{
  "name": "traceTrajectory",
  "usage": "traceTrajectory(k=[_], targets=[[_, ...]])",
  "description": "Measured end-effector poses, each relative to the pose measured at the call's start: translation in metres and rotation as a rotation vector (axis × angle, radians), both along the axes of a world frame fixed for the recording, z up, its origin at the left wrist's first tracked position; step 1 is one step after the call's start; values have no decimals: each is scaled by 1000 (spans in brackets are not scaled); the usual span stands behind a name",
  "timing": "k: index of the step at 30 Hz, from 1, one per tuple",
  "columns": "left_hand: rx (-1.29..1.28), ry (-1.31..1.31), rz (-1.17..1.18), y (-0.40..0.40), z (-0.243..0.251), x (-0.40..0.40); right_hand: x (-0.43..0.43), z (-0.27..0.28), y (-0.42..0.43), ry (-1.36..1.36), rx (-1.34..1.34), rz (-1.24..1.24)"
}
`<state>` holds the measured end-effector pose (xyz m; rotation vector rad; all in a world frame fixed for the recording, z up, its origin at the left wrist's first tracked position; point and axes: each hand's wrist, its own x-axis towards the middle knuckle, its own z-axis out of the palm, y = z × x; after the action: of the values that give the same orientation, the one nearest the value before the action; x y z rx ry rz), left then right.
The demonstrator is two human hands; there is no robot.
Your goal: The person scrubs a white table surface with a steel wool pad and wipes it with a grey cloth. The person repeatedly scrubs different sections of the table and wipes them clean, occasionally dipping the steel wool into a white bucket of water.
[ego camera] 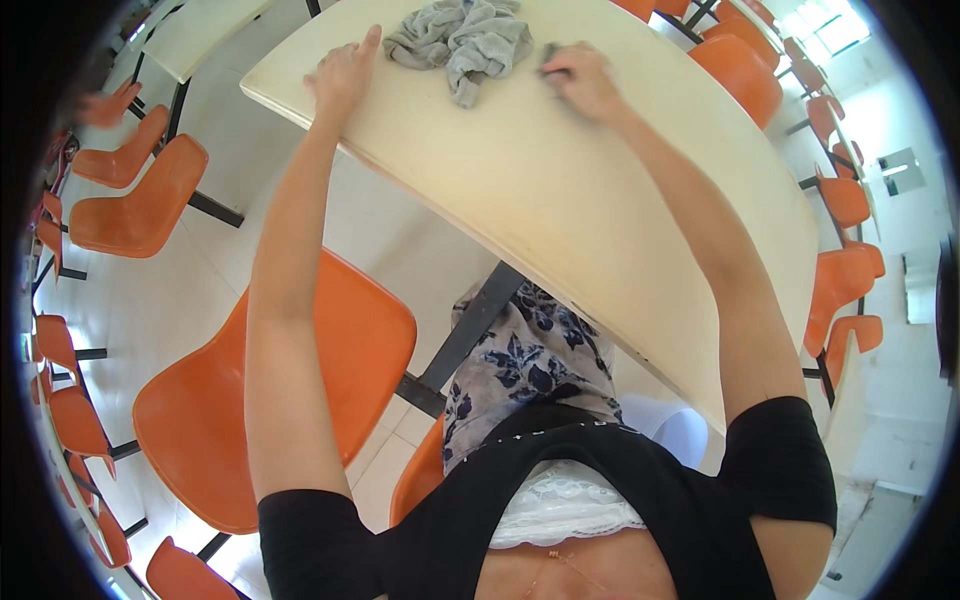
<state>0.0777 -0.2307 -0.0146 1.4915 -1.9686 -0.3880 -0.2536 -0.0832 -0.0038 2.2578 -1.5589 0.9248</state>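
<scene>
My right hand [589,82] is closed around a small dark scrubbing pad [551,60], pressed against the cream tabletop [525,172]. Motion blurs both the hand and the pad, so the pad's exact kind is unclear. Near the table's left edge, my left hand [341,79] rests on the surface with its fingers apart, holding nothing. Between the two hands, towards the far side, lies a crumpled grey cloth [465,45]; neither hand touches it.
An orange moulded chair [360,345] stands to the left, joined to a dark metal frame [480,322]. Below the table's near edge is a pale bluish-white rounded object [679,435], perhaps a bucket. More orange chairs [142,202] and tables surround me. At far left a blurred hand [105,105] shows.
</scene>
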Motion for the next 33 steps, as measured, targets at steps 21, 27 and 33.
traceTrajectory(k=[21, 27, 33], targets=[[-128, -312, -157, -3, -27, 25, 44, 11, 96, -67, 161, 125], [-180, -366, -78, -8, -32, 22, 44, 3, 37, -77, 110, -2], [-318, -550, -36, -28, -46, 3, 45, 1, -24, -69, 71, -110]])
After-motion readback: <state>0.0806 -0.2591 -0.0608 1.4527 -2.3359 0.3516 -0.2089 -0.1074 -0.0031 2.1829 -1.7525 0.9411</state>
